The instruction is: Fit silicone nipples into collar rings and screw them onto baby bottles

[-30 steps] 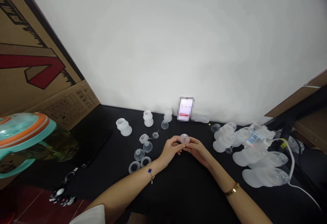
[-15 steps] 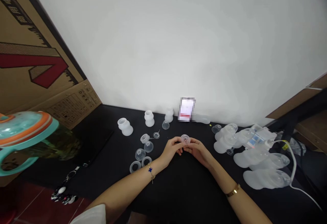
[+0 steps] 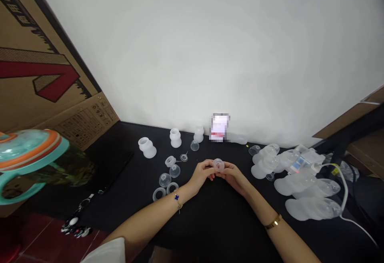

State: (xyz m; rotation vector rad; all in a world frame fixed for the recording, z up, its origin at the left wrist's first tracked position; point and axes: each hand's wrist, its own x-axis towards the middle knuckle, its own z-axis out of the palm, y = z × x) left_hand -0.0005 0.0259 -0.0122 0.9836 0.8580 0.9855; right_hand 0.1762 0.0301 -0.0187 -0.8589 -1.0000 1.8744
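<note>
Over the black table, my left hand (image 3: 202,173) and my right hand (image 3: 231,173) meet, fingers closed on one small translucent bottle nipple in a ring (image 3: 219,164). It is held from both sides, its round face toward me; whether ring and nipple are fully joined I cannot tell. Nearest my left hand lie a translucent ring (image 3: 170,161), a thin-stemmed disc (image 3: 184,157), clear dome caps (image 3: 175,171) and further rings (image 3: 159,194). Behind them stand white baby bottle bodies without tops, one (image 3: 147,147) leaning, another (image 3: 175,138) upright. A clear dome (image 3: 195,145) sits before a third.
Capped baby bottles (image 3: 312,208) lie grouped at the right beside a white box (image 3: 301,162) and white cable (image 3: 345,193). A lit phone (image 3: 220,127) leans on the wall. At the left are a teal-and-orange lidded jug (image 3: 33,153), a carton (image 3: 39,71) and a dark tablet-like slab (image 3: 115,171).
Both hands stay together on the nipple and ring, which has turned slightly between the fingers. The view has shifted very little; the parts on the table lie as before.
</note>
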